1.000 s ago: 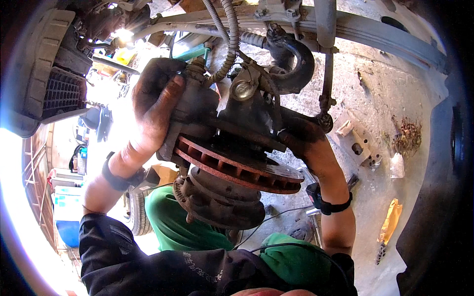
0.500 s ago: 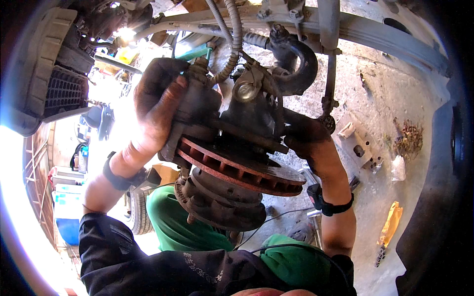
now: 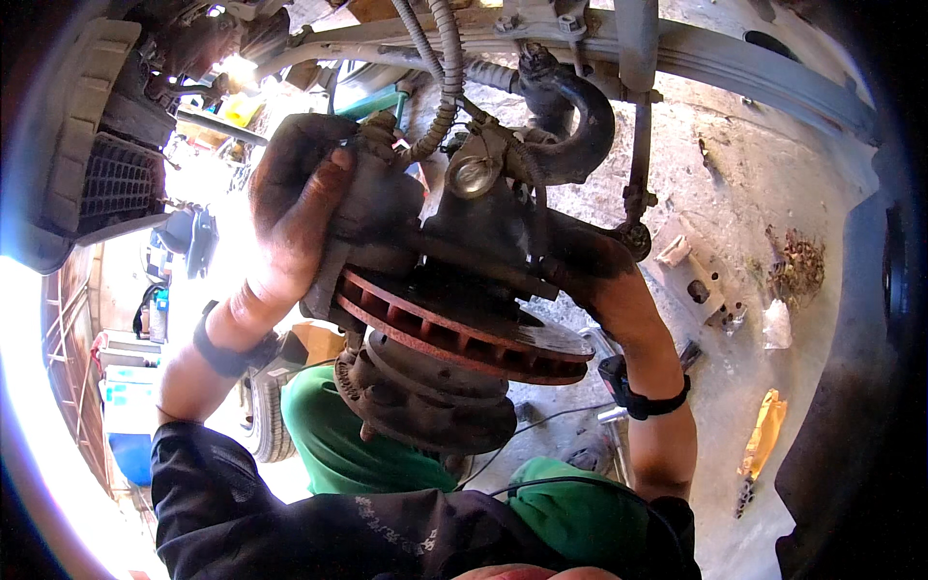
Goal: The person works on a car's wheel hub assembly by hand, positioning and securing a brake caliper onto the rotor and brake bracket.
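Right, head view: left hand (image 3: 302, 208) has its grip wrapped around the dark brake caliper (image 3: 382, 213), which sits at the left edge of the rusty brake disc (image 3: 462, 338), above the hub (image 3: 435, 396). Right hand (image 3: 592, 261) is behind the disc's right side, fingertips hidden, can't tell if its grip holds anything. Ribbed hose (image 3: 450, 82) runs up near the caliper; yellow packet (image 3: 764, 432) on the floor (image 3: 710, 416) at right.

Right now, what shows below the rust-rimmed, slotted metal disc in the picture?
A dark brown, round metal hub shows below the disc, with a green trouser leg partly behind it. The disc's rim covers the hub's upper end, so how they join cannot be seen.
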A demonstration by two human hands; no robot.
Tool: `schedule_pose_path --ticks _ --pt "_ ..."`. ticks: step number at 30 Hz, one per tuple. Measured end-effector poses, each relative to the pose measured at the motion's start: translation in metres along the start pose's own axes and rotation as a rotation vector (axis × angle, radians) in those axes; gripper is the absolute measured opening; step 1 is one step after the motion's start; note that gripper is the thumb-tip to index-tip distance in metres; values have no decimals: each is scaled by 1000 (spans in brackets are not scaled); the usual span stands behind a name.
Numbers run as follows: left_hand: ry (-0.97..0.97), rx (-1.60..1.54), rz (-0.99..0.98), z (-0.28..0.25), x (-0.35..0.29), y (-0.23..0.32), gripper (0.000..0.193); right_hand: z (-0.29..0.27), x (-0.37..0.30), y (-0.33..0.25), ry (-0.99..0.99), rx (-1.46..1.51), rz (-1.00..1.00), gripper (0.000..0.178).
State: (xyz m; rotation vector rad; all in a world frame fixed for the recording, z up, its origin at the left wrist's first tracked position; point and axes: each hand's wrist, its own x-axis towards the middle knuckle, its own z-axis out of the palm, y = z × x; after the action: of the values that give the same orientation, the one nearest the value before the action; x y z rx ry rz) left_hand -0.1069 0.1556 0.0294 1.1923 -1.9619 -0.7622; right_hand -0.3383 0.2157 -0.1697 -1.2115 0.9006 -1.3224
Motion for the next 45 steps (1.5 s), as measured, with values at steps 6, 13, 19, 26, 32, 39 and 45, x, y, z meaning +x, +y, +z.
schedule_pose_path --ticks 6,13,19,26,32,39,45 --pt "5 12 -11 -3 0 0 22 -2 -3 -4 -62 32 128 41" --pt "-18 31 15 -2 0 1 25 -4 1 7 -77 -83 -10 45" --pt "-22 5 7 -4 -1 0 23 1 0 3 -78 181 37 47" --pt "-34 -1 5 -6 0 -5 27 -3 1 8 -53 -44 -104 48" --pt "2 -101 -40 -3 0 -4 20 -6 -2 -6 -84 48 89 44" --pt "-16 -48 13 -7 0 -3 21 -8 -3 2 -42 -167 -131 42" --pt "-25 74 61 -5 -1 -4 24 -12 1 8 -47 -315 -212 39"
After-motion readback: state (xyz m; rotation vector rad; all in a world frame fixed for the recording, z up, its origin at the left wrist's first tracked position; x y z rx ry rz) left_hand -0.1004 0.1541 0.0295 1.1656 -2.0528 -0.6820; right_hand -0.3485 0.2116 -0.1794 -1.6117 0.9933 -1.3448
